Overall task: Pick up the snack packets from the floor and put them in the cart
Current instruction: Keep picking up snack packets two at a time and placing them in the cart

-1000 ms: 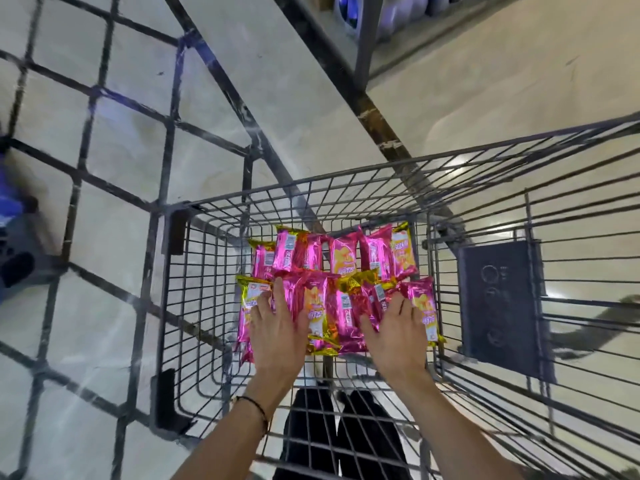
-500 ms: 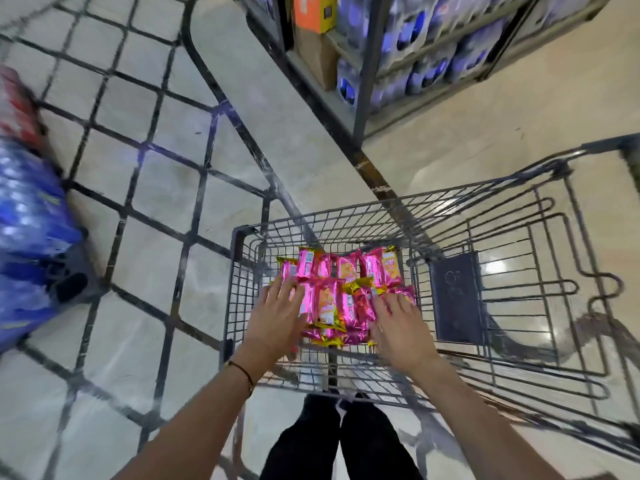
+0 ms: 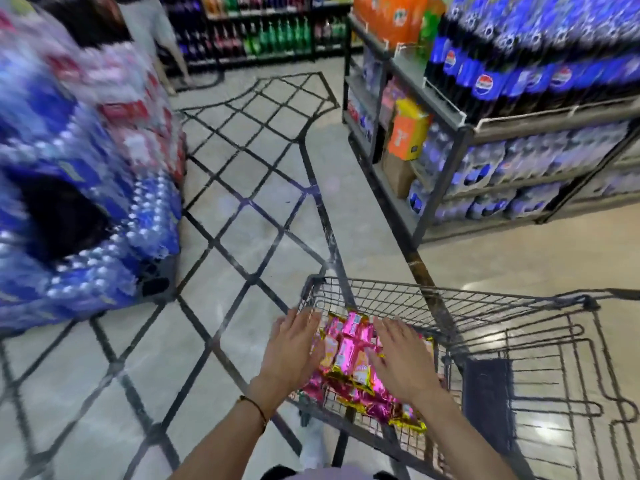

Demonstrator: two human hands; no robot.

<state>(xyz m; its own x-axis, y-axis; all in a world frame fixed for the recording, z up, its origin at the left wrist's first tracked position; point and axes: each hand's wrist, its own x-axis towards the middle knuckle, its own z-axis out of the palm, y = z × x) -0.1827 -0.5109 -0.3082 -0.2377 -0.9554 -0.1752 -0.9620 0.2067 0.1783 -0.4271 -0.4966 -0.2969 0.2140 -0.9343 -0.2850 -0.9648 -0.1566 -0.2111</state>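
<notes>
Supermarket floor (image 3: 242, 233), pale tiles crossed by dark lines, fills most of my view, with a shelf rack (image 3: 462, 147) of cola bottles on the right and blurred wrapped bottle packs (image 3: 86, 244) on the left. Low in frame stands the wire cart (image 3: 450, 295), its basket holding the pink and gold snack packets (image 3: 348, 353) in 1 heap. The 2 hands hover either side of it: left hand (image 3: 292, 344) flat by the basket's left rim, right hand (image 3: 398, 358) flat above the packets, fingers straight, gripping nothing. I cannot tell whether the palms touch the wrappers.
</notes>
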